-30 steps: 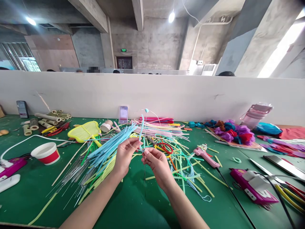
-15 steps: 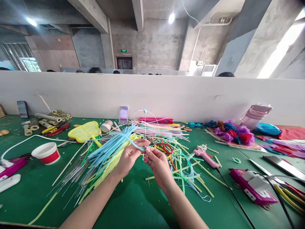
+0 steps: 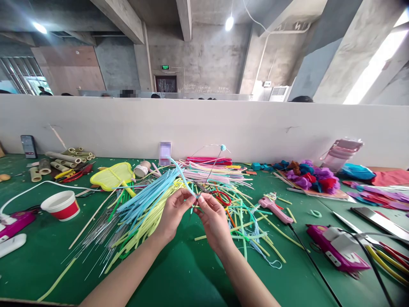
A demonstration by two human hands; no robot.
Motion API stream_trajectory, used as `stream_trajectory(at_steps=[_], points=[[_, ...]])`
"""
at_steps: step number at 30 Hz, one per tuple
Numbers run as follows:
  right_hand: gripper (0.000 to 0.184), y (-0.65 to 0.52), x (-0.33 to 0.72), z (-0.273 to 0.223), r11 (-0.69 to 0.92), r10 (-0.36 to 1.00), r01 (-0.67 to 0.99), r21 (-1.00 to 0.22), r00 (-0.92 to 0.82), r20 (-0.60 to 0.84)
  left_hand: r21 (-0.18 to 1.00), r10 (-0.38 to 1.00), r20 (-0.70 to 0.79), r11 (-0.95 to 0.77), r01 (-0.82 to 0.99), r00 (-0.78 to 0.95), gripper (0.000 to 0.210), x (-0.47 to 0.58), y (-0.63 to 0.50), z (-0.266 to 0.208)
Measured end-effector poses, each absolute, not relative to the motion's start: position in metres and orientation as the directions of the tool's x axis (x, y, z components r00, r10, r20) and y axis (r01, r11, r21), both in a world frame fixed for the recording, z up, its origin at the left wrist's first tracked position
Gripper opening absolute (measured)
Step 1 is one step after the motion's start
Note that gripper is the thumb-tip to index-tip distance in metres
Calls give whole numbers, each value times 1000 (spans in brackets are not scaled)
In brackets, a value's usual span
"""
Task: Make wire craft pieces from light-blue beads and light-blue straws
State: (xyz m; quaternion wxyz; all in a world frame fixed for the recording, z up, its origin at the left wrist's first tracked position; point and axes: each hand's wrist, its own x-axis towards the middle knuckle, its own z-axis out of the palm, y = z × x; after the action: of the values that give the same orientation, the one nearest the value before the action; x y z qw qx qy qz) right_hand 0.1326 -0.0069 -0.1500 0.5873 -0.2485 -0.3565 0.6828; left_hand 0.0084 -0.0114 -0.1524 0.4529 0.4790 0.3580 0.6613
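Note:
My left hand [image 3: 174, 211] is closed in a pinch on a light blue pipe cleaner [image 3: 179, 170], whose free end bends up to the left. My right hand [image 3: 215, 219] pinches a thin wire frame [image 3: 212, 169] right beside it, fingertips almost touching. The frame leans to the right, with a small fuzzy blue ball [image 3: 223, 147] at its top and a curved wire arching off it. Fingers hide the spot where the pipe cleaner meets the frame. Beneath and behind the hands lie bundles of blue pipe cleaners [image 3: 147, 192] and yellow-green pipe cleaners [image 3: 150, 215].
A pink glue gun [image 3: 275, 209] with a black cord lies right among loose stems. Red-handled scissors [image 3: 223, 197] sit behind my right hand. Further out are a paper cup [image 3: 61, 205], a yellow net-like piece [image 3: 111, 177], purple power strips [image 3: 338, 251] and a propped phone [image 3: 165, 153].
The wire frame has tipped from upright to a lean toward the right. The pipe cleaner's free end now points more upward. Both hands stay close together.

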Motion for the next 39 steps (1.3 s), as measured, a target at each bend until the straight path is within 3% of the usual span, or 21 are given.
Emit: stream_trajectory(at_steps=[8,18,24,28,32,35,39], points=[[25,-7,132,-151,-49,974,-655,-754,-199,110,879,959,277,-281,-386,-66,16,12,-11,-155],[25,-5,133,-154,-48,972,-628,-777,-210,109,810,992,124,-79,-582,37,23,9,-10,-154],[27,-2,132,-156,-41,978,-604,-796,-188,92,858,964,210,-262,-443,-163,21,12,-12,-150],[28,-3,130,-157,-39,982,-603,-797,-171,81,891,907,314,-384,-242,-281,14,13,-14,-151],[25,-5,128,-157,-31,983,-615,-788,-163,88,869,835,466,-494,-28,-292,8,11,-16,-154],[23,-5,128,-157,-18,983,-632,-775,-153,102,860,837,487,-510,-31,-248,8,10,-17,-156],[23,-5,129,-156,0,986,-653,-758,-127,109,872,888,408,-448,-199,-211,10,15,-17,-159]])
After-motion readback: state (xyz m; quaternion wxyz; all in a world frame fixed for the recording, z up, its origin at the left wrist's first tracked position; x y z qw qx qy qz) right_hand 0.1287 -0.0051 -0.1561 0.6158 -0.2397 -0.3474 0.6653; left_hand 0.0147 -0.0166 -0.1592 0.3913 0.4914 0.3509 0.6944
